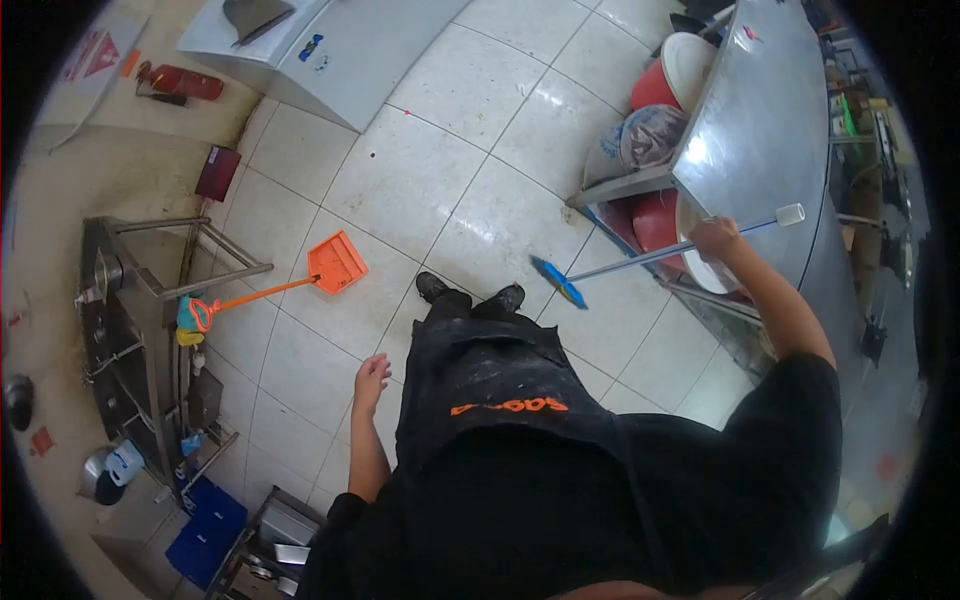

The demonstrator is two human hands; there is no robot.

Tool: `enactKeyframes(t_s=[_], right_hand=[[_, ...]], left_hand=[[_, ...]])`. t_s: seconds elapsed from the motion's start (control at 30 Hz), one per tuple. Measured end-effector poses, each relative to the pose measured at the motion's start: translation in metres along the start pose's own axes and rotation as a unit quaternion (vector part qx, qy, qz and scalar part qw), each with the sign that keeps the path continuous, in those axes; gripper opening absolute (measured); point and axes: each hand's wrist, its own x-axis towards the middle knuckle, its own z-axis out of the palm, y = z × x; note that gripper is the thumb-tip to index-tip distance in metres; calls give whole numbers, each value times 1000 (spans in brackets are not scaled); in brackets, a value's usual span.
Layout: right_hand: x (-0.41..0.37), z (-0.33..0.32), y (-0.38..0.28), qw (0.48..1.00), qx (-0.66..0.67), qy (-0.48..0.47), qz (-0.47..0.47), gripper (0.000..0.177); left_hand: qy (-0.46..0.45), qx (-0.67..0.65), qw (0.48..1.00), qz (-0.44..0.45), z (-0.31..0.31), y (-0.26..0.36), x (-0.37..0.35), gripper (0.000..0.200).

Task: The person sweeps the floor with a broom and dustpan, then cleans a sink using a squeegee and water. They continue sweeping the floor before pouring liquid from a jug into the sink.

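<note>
My right hand (716, 238) is closed around the grey handle of a broom (630, 262), near its upper part. The broom's blue head (560, 281) rests on the tiled floor, just right of my shoes. My left hand (372, 382) hangs beside my dark apron (500, 365) with nothing in it, its fingers loosely bent and partly apart. Further left, an orange dustpan (338, 264) lies on the floor, its orange handle reaching to the metal stand at the left.
A steel table (765, 110) stands at the right, with red buckets (655, 222) and a bag (652, 138) under it. At the left are a metal stand (150, 290) and a fire extinguisher (187, 83) on the wall. A white appliance (350, 50) is ahead.
</note>
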Motion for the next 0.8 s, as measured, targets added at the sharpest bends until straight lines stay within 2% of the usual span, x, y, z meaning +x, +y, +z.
enactKeyframes(t_s=[0.03, 0.13, 0.23, 0.3, 0.37, 0.43, 0.5, 0.57, 0.63, 0.73, 0.8], right_hand=[[-7, -27, -5, 1000, -5, 3, 2, 19], [-38, -104, -25, 998, -41, 34, -12, 22], [-58, -165, -48, 998, 12, 23, -52, 31], [-33, -172, -68, 988, 136, 7, -75, 38], [7, -170, -90, 977, 173, 15, -127, 40], [65, -156, -106, 947, 212, 69, -230, 42], [107, -184, -140, 947, 203, 50, -242, 42], [161, -215, -165, 934, 185, 34, -304, 41], [232, -234, -188, 938, 184, -63, -286, 44], [361, -181, -198, 932, 178, -25, -315, 54], [397, -176, -180, 908, 202, -10, -368, 65]], left_hand=[[-28, 6, 999, 23, 0, 7, 5, 42], [-64, 22, 998, 17, -8, 12, 37, 41], [-53, 15, 998, 5, -28, 1, 80, 39], [-18, -20, 1000, -16, -43, 8, 92, 38], [-7, -57, 998, -3, -67, 5, 106, 37], [15, -103, 995, 4, -83, -2, 106, 36], [108, -175, 979, -12, -95, -2, 93, 34], [168, -222, 959, -43, -95, -13, 80, 34], [227, -268, 933, -79, -72, -24, 56, 34], [285, -289, 900, -160, -3, -26, 11, 35], [298, -286, 893, -178, 64, -22, -19, 35]])
